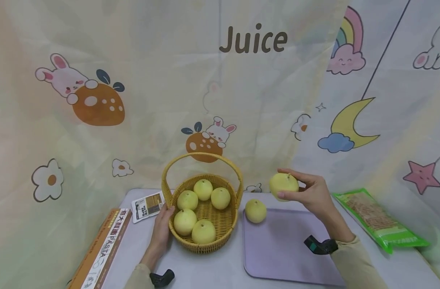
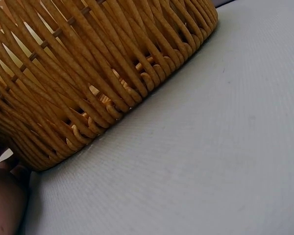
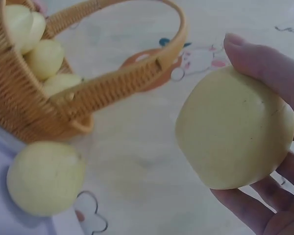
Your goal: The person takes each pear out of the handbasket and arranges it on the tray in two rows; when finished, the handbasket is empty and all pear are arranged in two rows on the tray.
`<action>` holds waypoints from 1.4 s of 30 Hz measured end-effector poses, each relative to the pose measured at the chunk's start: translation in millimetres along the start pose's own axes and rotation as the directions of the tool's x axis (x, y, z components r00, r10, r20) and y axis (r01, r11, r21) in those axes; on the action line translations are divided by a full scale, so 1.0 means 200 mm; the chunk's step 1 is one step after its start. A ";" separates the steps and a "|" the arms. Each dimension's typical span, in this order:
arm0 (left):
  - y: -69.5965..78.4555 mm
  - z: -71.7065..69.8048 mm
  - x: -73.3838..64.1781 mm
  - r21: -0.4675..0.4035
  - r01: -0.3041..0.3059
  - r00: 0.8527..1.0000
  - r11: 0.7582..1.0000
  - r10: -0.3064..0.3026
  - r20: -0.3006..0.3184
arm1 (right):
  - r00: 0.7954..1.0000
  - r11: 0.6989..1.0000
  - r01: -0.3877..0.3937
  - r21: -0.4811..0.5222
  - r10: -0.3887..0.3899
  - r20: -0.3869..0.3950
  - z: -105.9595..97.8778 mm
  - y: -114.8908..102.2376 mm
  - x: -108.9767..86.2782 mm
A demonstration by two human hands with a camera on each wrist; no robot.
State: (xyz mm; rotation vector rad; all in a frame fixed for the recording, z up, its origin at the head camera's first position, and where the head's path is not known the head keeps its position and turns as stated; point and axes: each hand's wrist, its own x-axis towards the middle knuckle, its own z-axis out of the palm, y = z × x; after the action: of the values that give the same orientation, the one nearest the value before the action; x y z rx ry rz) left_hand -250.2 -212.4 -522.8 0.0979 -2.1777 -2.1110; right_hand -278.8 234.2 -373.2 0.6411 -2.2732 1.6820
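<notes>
My right hand [image 1: 310,192] holds a round pale yellow pear [image 1: 283,185] between thumb and fingers, raised over the back of a lilac tray [image 1: 296,249]; its stem points up. In the right wrist view the same pear [image 3: 235,129] fills the grasp. A second pear [image 1: 255,211] sits at the tray's back left corner. To the left stands a woven wicker basket [image 1: 221,237] with a tall arched handle and several pears [image 1: 203,232] inside. My left hand [image 1: 161,228] grips the basket's left side at the rim. In the left wrist view, its fingers are mostly hidden by the wickerwork [image 2: 98,63].
Left of the basket lie a white and brown packet [image 1: 147,206] and a long pasta box [image 1: 100,249]. A green bag of brown food [image 1: 379,220] lies right of the tray. Behind the table hangs a printed cloth [image 1: 151,100].
</notes>
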 end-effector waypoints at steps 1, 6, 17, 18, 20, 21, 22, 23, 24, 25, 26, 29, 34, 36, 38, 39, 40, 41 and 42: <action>0.00 0.00 0.00 -0.001 0.000 1.000 1.000 0.000 0.000 | 1.000 1.000 -0.017 -0.017 0.017 -0.003 0.00 0.02 0.00; 0.00 0.00 0.00 0.000 -0.001 1.000 1.000 0.001 0.001 | 0.994 0.984 -0.113 -0.136 0.111 -0.021 -0.01 0.16 -0.02; 0.00 -0.01 0.02 -0.020 -0.029 1.000 0.999 0.030 0.007 | 0.975 0.953 -0.223 -0.204 0.221 -0.033 0.03 0.39 -0.10; 0.00 -0.01 0.03 -0.022 -0.029 1.000 0.999 0.030 0.007 | 0.973 0.953 -0.229 -0.197 0.229 -0.026 0.03 0.40 -0.10; 0.00 -0.01 0.02 -0.022 -0.026 1.000 0.999 0.027 0.007 | 0.968 0.948 -0.250 -0.199 0.252 -0.015 0.04 0.43 -0.11; -0.01 -0.01 0.02 -0.022 -0.024 1.000 0.999 0.024 0.006 | 0.965 0.944 -0.259 -0.203 0.263 -0.009 0.05 0.45 -0.11; -0.01 -0.01 0.02 -0.022 -0.022 1.000 1.000 0.022 0.005 | 0.962 0.940 -0.266 -0.211 0.272 -0.002 0.05 0.46 -0.12; -0.01 -0.01 0.01 -0.023 -0.020 1.000 1.000 0.021 0.003 | 0.960 0.936 -0.274 -0.219 0.282 0.003 0.05 0.47 -0.13; -0.01 -0.01 0.01 -0.025 -0.021 1.000 0.999 0.021 0.001 | 0.958 0.933 -0.278 -0.229 0.288 0.009 0.06 0.48 -0.13; -0.02 -0.01 0.01 -0.026 -0.024 1.000 0.999 0.024 0.001 | 0.956 0.930 -0.281 -0.238 0.292 0.011 0.06 0.48 -0.13; -0.02 -0.01 0.01 -0.028 -0.028 1.000 0.999 0.028 -0.001 | 0.956 0.929 -0.280 -0.241 0.292 0.014 0.06 0.49 -0.13; -0.02 0.00 0.01 -0.040 -0.029 1.000 0.999 0.029 -0.002 | 0.956 0.929 -0.278 -0.245 0.292 0.020 0.07 0.51 -0.14; -0.02 0.00 0.01 -0.042 -0.026 1.000 0.999 0.026 -0.007 | 0.958 0.929 -0.265 -0.259 0.283 0.034 0.07 0.55 -0.15; -0.01 0.00 0.01 -0.037 -0.026 1.000 0.999 0.025 -0.009 | 0.960 0.930 -0.256 -0.265 0.276 0.040 0.07 0.57 -0.15; 0.00 0.00 0.01 -0.030 -0.023 1.000 0.999 0.022 -0.007 | 0.962 0.930 -0.247 -0.273 0.269 0.047 0.07 0.59 -0.15; 0.00 0.00 0.01 -0.026 -0.020 1.000 0.999 0.019 -0.007 | 0.963 0.931 -0.240 -0.276 0.264 0.052 0.07 0.60 -0.15; 0.00 0.00 0.01 -0.020 -0.016 1.000 1.000 0.016 -0.009 | 0.964 0.932 -0.234 -0.278 0.260 0.059 0.07 0.61 -0.16; 0.00 0.00 0.01 -0.015 -0.014 1.000 1.000 0.014 -0.010 | 0.965 0.932 -0.229 -0.280 0.256 0.062 0.08 0.62 -0.16; 0.00 0.00 0.01 -0.011 -0.012 1.000 1.000 0.012 -0.009 | 0.965 0.933 -0.225 -0.282 0.253 0.065 0.08 0.62 -0.16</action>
State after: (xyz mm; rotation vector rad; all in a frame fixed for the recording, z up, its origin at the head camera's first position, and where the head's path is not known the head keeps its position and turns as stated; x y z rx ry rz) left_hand -251.5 -211.8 -522.3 0.0934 -2.1559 -2.1114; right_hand -309.9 255.3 -496.8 0.4083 -2.6845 1.4168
